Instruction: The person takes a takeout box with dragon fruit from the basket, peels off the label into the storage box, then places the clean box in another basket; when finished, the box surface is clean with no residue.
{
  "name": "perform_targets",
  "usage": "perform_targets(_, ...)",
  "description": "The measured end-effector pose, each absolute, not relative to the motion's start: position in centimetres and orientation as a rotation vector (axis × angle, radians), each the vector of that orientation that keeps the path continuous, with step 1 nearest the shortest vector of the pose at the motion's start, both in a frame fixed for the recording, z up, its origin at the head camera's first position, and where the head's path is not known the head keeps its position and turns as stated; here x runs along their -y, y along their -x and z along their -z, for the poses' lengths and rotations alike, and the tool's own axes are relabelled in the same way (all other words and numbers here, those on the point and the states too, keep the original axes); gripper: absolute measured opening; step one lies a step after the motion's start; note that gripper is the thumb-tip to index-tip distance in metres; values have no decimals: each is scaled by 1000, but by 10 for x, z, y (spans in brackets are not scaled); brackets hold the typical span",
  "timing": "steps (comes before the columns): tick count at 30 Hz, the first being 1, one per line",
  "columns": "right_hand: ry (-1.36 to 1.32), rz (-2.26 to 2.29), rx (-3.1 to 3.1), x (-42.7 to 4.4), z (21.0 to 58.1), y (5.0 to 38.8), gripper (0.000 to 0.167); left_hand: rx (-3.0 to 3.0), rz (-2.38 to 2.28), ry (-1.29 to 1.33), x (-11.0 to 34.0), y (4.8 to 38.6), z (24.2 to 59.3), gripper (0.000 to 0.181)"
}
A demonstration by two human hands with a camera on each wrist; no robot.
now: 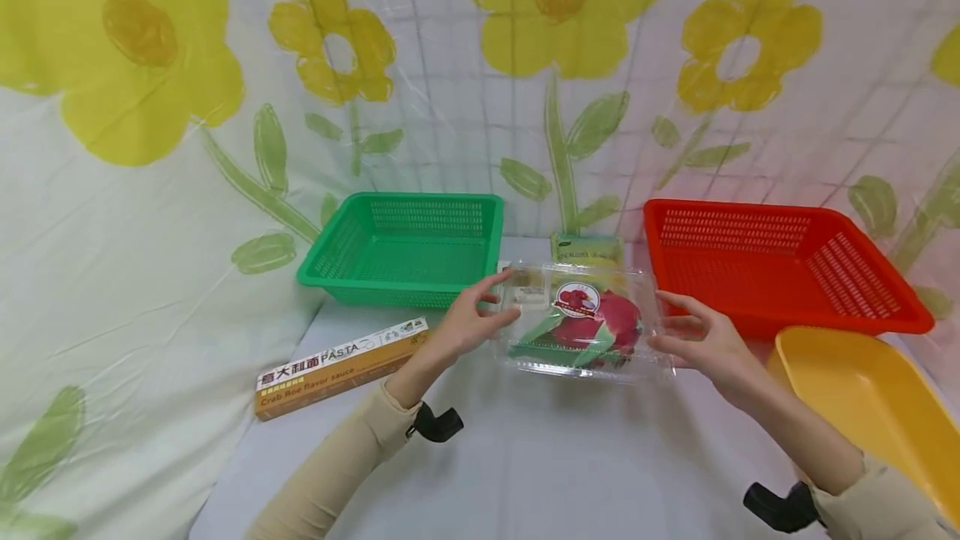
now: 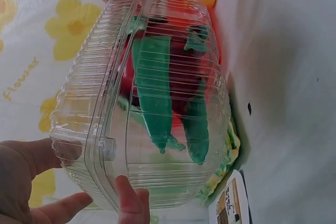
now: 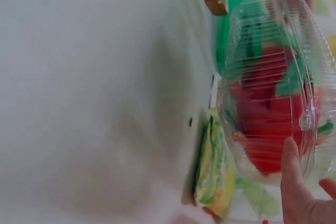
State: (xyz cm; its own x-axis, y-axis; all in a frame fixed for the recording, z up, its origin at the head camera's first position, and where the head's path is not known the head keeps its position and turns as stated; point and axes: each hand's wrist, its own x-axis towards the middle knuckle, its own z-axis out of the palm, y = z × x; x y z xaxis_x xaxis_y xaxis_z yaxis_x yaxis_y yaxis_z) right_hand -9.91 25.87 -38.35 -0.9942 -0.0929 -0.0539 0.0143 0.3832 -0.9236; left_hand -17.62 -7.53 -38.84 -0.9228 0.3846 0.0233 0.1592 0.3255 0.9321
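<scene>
White table [image 1: 555,465], flower-print sheet behind. Red rectangular perforated plastic basket [image 1: 750,230] at far right; smooth yellow plastic tub [image 1: 877,398] nearer, just in front of it. Green rectangular perforated plastic basket [image 1: 427,265], far left. Between the baskets, raised off the table and slightly tilted: clear ribbed plastic clamshell box [image 1: 542,367], lid on. Long orange-brown and white cardboard pasta box [image 1: 341,369] lies slantwise, left of the left hand [image 1: 474,319]. That hand, partly open, grips the box's left end between thumb and fingers; right hand [image 1: 708,348] likewise at the right end, fingers spread. Yellow-green printed packet [image 1: 587,250] behind, partly hidden. Inside: red dragon fruit with green scales [image 1: 611,325]. Smallest: round white sticker [image 1: 577,299] on the lid.
</scene>
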Motion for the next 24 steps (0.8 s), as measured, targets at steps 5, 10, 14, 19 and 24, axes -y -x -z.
perform_targets(5,73,1674,-2529,-261,390,94,79,-2354,-1684,-480,74,165,395,63)
perform_targets(10,53,1679,-2517,-264,397,87,79,-2348,-1671,-477,72,158,401,64)
perform_targets(14,57,1692,-2500,-265,404,83,76,-2320,-1671,-491,73,155,409,66)
perform_targets(19,33,1702,-2479,-265,412,83,75,-2315,-1655,-506,74,155,417,67)
perform_targets(24,10,1752,-2431,-266,420,82,74,-2314,-1647,-501,72,155,426,66)
